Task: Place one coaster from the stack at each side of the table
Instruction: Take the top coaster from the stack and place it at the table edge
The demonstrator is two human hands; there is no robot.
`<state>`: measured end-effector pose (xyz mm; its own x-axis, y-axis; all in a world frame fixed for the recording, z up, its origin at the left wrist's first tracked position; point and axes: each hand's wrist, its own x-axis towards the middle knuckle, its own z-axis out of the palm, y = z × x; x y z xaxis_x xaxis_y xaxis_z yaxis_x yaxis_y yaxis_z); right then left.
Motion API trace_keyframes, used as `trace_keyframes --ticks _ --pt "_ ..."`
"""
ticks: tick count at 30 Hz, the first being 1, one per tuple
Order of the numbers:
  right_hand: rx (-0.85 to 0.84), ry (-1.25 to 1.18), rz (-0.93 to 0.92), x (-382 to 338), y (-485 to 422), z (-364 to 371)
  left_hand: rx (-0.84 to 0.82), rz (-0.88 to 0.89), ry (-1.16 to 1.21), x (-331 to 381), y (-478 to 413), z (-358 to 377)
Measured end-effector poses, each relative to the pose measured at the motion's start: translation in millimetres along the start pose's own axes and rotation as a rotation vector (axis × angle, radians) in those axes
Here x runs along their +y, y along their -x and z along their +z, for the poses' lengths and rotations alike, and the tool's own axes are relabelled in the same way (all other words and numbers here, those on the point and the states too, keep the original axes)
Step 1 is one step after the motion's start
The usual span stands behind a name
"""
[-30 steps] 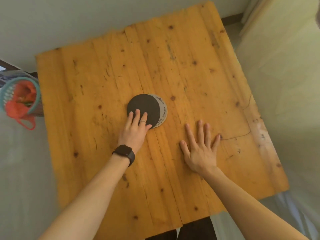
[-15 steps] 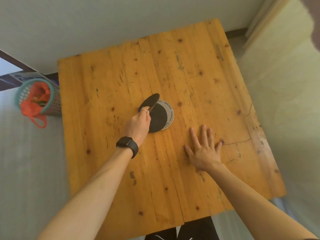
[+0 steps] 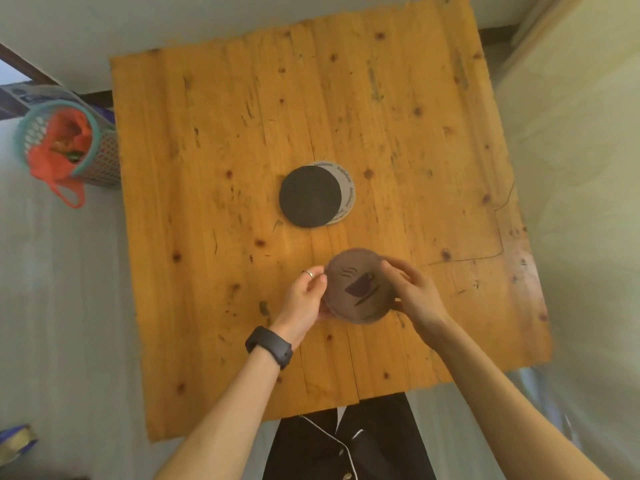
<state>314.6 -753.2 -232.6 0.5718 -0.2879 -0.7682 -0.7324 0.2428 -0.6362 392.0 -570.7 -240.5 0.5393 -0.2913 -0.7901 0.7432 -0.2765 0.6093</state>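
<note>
Nearest the person, above the near edge of the wooden table [image 3: 214, 306], both hands hold one round coaster [image 3: 360, 285] between them, its printed cup facing up. The left hand [image 3: 304, 303] pinches the coaster's left rim with thumb and fingers, a ring on one finger and a dark band [image 3: 269, 347] at the wrist; the right hand [image 3: 415, 292] grips the right rim the same way. Whether the coaster touches the wood or hangs just over it I cannot tell. Beyond it, at the table's middle, lies the stack [image 3: 311, 195], a dark coaster on top, slid leftward off a pale printed one. No side of the table shows a coaster laid down, so by my judgement the task is at its start, with every side still to fill. Off the table's far left corner stands a teal basket [image 3: 100, 157].
</note>
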Motion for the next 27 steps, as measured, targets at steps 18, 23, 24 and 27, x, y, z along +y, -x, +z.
trace_keyframes --ticks 18,23,24,27 --pt "0.183 0.55 -0.062 115 41 9 0.235 -0.033 -0.572 -104 42 -14" --pt "0.273 0.703 -0.092 117 43 12 0.318 -0.012 -0.746 -110 43 -4" --pt "0.282 0.742 -0.08 117 43 12 0.329 -0.007 -0.753 -110 43 -2" --pt "0.285 0.756 -0.06 119 42 10 0.342 0.009 -0.757 -113 45 0"
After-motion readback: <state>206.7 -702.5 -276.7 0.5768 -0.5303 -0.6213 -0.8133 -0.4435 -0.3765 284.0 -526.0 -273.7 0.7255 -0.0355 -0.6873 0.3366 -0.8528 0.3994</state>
